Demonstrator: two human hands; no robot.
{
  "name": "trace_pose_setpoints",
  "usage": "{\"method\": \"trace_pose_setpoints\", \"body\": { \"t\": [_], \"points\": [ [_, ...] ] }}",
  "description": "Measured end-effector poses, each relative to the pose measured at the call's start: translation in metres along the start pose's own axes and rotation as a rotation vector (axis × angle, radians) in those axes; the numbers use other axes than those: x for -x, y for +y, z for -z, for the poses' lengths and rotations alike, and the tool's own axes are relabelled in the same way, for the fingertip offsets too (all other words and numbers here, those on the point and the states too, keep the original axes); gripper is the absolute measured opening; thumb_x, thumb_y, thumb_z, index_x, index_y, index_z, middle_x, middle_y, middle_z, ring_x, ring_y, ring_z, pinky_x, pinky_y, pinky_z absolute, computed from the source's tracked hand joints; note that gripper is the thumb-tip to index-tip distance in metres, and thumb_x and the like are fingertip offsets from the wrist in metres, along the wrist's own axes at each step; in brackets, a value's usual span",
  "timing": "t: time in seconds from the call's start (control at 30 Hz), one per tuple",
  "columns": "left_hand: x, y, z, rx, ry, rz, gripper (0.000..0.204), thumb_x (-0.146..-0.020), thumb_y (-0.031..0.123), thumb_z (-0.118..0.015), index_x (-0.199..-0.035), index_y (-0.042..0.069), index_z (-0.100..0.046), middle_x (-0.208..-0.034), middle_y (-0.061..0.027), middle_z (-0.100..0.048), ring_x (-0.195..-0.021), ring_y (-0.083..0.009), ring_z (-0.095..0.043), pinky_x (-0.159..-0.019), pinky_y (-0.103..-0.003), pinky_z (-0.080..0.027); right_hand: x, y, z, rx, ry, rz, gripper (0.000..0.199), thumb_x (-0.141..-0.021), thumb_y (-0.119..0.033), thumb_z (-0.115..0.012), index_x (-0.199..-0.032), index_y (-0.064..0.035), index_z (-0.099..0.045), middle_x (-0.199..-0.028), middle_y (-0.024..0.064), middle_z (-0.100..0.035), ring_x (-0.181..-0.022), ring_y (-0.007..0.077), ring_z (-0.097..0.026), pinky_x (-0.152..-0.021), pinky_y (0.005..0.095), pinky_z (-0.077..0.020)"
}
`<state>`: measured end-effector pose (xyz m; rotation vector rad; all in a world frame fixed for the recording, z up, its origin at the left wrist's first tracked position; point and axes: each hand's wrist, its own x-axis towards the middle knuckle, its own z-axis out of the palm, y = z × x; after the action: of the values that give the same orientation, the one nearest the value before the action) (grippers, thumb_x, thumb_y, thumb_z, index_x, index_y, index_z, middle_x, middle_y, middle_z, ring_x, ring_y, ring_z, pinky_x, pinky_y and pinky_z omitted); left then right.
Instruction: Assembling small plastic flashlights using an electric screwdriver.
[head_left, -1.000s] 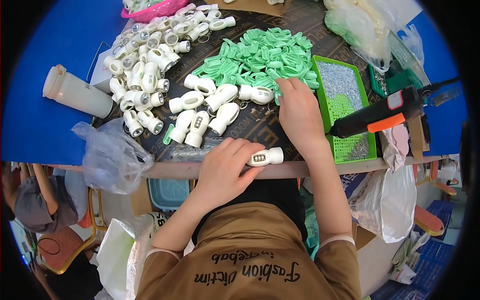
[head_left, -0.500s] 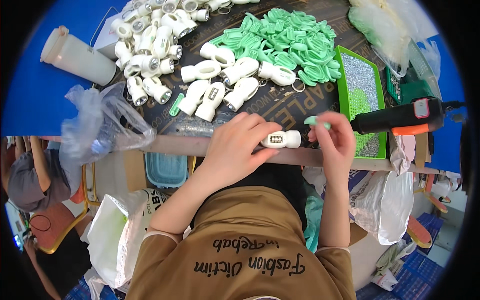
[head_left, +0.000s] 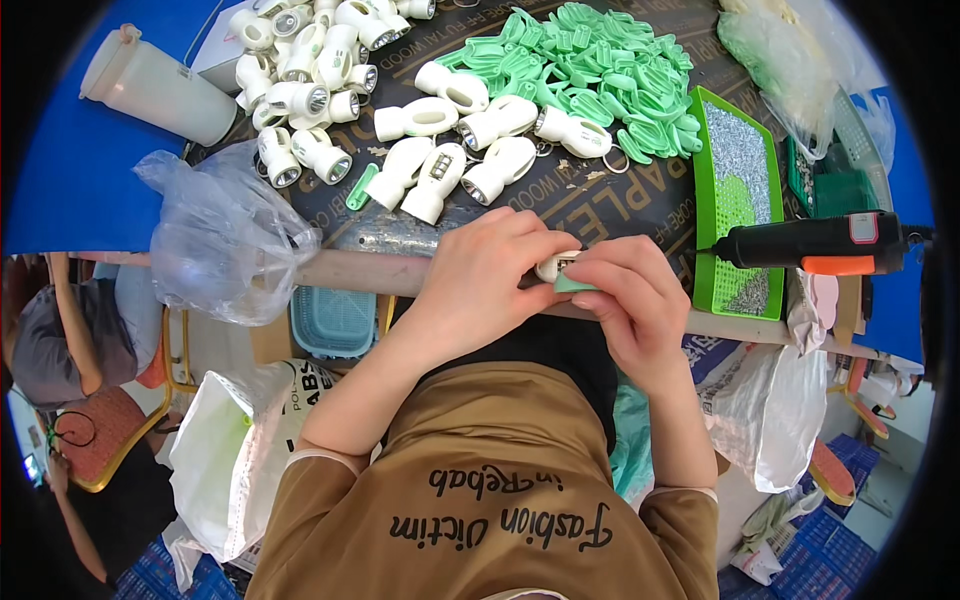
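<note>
My left hand (head_left: 492, 266) is closed round a small white flashlight (head_left: 552, 266) at the table's near edge. Part of the batteries shows in its opening; the rest is hidden by my fingers. Between the fingertips of my right hand (head_left: 635, 300) is a green plastic cover (head_left: 573, 284), held against the flashlight's side. Just beyond my hands lie several white flashlights (head_left: 436, 182), one with its battery slot uncovered. A single green cover (head_left: 361, 187) rests beside them.
Farther back are a heap of green covers (head_left: 600, 75) and a pile of white flashlights (head_left: 300, 95). To the right, a green tray (head_left: 702, 200) holds small screws, with a black electric screwdriver (head_left: 810, 243) across it. A clear plastic bag (head_left: 215, 245) hangs over the edge at left.
My right hand has moved left and brought the green cover from the air beside the flashlight onto it. The left hand keeps its hold. The view has shifted slightly.
</note>
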<state>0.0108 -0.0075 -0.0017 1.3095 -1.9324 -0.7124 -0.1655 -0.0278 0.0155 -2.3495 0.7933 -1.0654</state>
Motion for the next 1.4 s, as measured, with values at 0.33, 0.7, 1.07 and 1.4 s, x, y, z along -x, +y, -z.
{"method": "trace_pose_setpoints", "body": {
  "t": [0.33,0.7,1.07,1.4],
  "points": [
    [-0.001,-0.002,0.001,0.015,-0.015,0.013,0.034,-0.062,0.016,-0.071,-0.095,0.008,-0.064,-0.077,-0.0040,-0.057,-0.075,-0.0233,-0.054,-0.063,-0.034,-0.044,-0.003,0.010,-0.001,0.126,-0.013,0.151,0.027,-0.057,-0.005,-0.070,-0.084,-0.0065,-0.066,-0.088,0.0040,-0.062,-0.075,0.0221,-0.055,-0.065,0.0314,-0.0449],
    [-0.002,-0.001,0.002,0.009,-0.033,0.020,0.027,-0.068,0.023,-0.067,-0.092,0.012,-0.065,-0.074,-0.0045,-0.054,-0.076,-0.0233,-0.055,-0.064,-0.036,-0.046,-0.007,0.008,-0.001,0.157,-0.065,0.171,0.031,-0.053,-0.006,-0.069,-0.084,-0.0065,-0.064,-0.088,0.0039,-0.060,-0.075,0.0231,-0.054,-0.064,0.0324,-0.0438],
    [-0.003,-0.003,0.002,0.021,-0.031,0.022,0.027,-0.066,0.023,-0.069,-0.090,0.012,-0.066,-0.074,-0.0050,-0.054,-0.076,-0.0240,-0.055,-0.064,-0.037,-0.046,-0.010,0.014,0.003,0.103,-0.194,0.099,0.027,-0.057,-0.002,-0.069,-0.083,-0.0044,-0.063,-0.086,0.0057,-0.058,-0.077,0.0246,-0.054,-0.065,0.0340,-0.0445],
    [-0.003,0.001,0.003,-0.043,0.054,-0.152,0.042,-0.061,0.021,-0.075,-0.099,0.006,-0.063,-0.086,-0.0088,-0.056,-0.078,-0.0257,-0.054,-0.068,-0.035,-0.044,0.006,0.017,0.000,0.007,-0.147,-0.015,0.025,-0.063,0.001,-0.064,-0.086,-0.0071,-0.065,-0.086,0.0054,-0.057,-0.078,0.0254,-0.054,-0.071,0.0354,-0.0411]
  ]
}}
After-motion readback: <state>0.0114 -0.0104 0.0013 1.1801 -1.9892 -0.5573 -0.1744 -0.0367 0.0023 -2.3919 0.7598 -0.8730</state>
